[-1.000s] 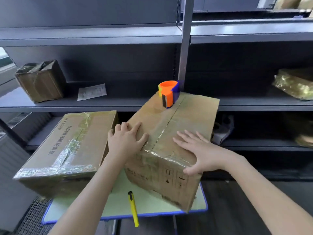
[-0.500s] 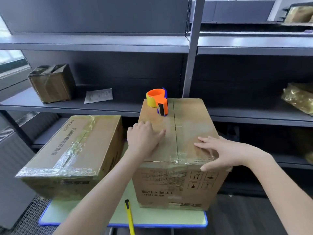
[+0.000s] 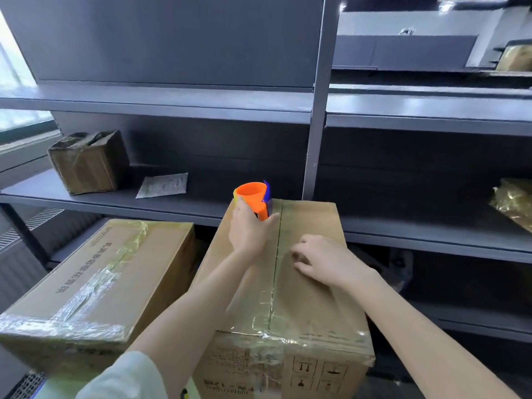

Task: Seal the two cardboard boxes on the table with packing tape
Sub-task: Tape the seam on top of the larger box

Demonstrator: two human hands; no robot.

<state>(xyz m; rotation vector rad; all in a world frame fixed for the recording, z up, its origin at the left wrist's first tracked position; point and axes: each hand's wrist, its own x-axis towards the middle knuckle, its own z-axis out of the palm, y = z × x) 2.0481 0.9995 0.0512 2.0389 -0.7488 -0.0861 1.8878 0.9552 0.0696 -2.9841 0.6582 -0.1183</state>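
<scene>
Two cardboard boxes stand side by side. The left box (image 3: 115,272) has crinkled clear tape along its top seam and near edge. On the right box (image 3: 308,300), clear tape lies over the centre seam and the near edge. An orange tape dispenser (image 3: 252,197) with a blue and yellow side stands at the far end of the right box's top. My left hand (image 3: 249,230) reaches across the box and grips the dispenser, fingers on its left and thumb on its right. My right hand (image 3: 322,260) rests on the box top just right of the seam, fingers bent with the tips touching the cardboard.
Grey metal shelving (image 3: 431,226) runs close behind the boxes, with an upright post (image 3: 316,125) just past the dispenser. On the shelf sit a small worn box (image 3: 89,162), a flat paper packet (image 3: 162,185) and a gold foil bag (image 3: 515,205) at far right.
My left hand left the box top and moved forward to grip the tape dispenser. My right hand slid from the near right edge up toward the seam. The view tilted up.
</scene>
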